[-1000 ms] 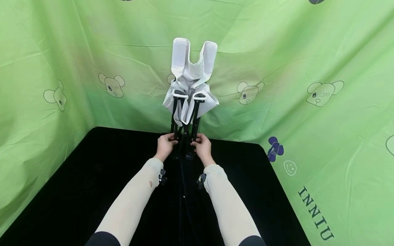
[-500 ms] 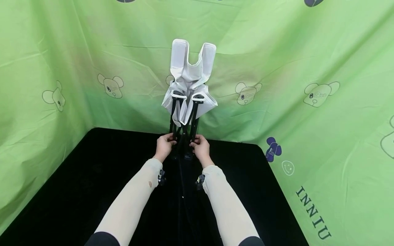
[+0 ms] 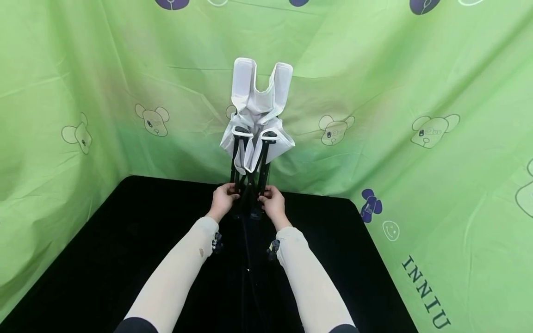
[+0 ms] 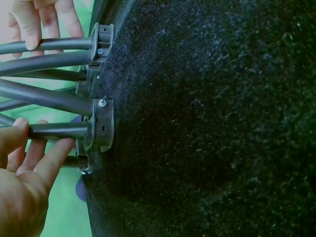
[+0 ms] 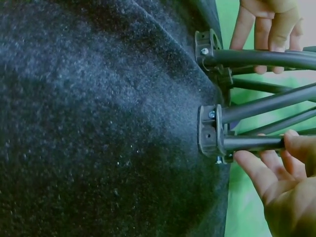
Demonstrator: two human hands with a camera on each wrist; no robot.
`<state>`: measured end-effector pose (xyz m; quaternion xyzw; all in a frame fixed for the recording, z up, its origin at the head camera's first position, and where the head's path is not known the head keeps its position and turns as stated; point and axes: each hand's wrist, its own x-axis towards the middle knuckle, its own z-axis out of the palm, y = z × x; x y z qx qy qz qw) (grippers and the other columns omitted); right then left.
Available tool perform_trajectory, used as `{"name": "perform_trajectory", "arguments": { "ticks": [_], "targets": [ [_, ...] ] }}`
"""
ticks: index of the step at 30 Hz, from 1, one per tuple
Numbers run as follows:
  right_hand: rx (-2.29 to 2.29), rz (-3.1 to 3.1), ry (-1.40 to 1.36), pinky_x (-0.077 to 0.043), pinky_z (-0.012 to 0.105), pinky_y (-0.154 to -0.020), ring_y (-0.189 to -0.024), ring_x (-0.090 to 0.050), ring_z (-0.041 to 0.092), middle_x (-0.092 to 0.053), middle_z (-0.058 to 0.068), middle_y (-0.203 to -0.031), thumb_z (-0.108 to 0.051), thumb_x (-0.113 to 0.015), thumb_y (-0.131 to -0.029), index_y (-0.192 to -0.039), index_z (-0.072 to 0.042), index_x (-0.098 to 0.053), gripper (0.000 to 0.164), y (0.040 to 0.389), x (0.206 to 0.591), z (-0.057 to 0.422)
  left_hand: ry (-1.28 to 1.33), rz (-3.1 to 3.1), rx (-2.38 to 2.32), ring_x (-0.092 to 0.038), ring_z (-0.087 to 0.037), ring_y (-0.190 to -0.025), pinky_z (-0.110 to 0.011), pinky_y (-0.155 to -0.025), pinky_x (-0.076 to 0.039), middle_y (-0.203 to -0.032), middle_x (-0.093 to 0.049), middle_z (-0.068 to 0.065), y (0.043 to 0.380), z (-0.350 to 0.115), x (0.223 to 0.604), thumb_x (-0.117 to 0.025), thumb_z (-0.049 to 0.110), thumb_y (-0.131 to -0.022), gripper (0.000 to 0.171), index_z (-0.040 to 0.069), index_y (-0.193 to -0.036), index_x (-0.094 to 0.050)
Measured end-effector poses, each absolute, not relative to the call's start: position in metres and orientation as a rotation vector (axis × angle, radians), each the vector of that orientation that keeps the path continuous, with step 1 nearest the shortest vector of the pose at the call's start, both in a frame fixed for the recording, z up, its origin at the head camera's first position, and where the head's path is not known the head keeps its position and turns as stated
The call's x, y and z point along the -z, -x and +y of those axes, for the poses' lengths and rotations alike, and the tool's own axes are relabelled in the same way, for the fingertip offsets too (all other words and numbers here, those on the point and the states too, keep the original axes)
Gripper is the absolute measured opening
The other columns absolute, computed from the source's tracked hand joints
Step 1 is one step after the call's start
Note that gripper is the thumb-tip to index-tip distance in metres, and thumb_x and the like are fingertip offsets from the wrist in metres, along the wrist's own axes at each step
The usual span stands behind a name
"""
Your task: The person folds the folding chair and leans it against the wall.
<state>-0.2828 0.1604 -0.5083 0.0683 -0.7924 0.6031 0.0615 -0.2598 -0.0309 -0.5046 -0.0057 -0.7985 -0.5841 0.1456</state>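
A folded folding chair point(image 3: 264, 99) stands upright at the far side of the black-covered table, with white fabric bunched over thin black legs. My left hand point(image 3: 223, 201) holds the legs on the left side, low down. On the opposite side, my right hand point(image 3: 273, 206) grips the right legs at about the same height. The left wrist view shows thumb and fingers around one dark tube point(image 4: 59, 131), just above its plastic foot point(image 4: 103, 126). In the right wrist view another tube point(image 5: 252, 143) lies between my right thumb and fingers. Both feet are at the cloth.
Black fuzzy cloth covers the table point(image 3: 141, 249), whose back edge lies just behind the chair. A green curtain point(image 3: 374, 83) printed with cartoon heads hangs close behind and along both sides.
The scene has shifted slightly lower in the head view, curtain included. Both hands keep their hold on the legs, and the chair stays folded and upright.
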Motion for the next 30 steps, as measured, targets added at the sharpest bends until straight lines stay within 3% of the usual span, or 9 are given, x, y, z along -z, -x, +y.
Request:
{"name": "perform_trajectory", "arguments": {
  "ticks": [16, 30],
  "targets": [
    [-1.742, -2.43, -0.26, -0.065, 0.039, -0.074, -0.1, -0.071, 0.034, -0.068, 0.015, -0.109, -0.002, -0.064, -0.1, -0.128, -0.006, -0.062, 0.028, 0.286, 0.508, 0.166, 0.024, -2.304, 1.676, -0.072, -0.028, -0.095, -0.028, -0.066, -0.059, -0.108, -0.075, -0.018, 0.261, -0.033, 0.507, -0.071, -0.001, -0.094, 0.032, -0.002, -0.126, -0.067],
    [-1.725, -2.42, -0.232, -0.064, 0.036, -0.074, -0.098, -0.071, 0.029, -0.069, 0.016, -0.113, -0.003, -0.066, -0.099, -0.123, -0.006, -0.065, 0.024, 0.286, 0.509, 0.17, 0.063, -2.275, 1.748, -0.071, -0.03, -0.102, -0.035, -0.076, -0.064, -0.117, -0.07, -0.02, 0.255, -0.042, 0.511, -0.067, 0.001, -0.098, 0.031, 0.0, -0.128, -0.067]
  ]
}}
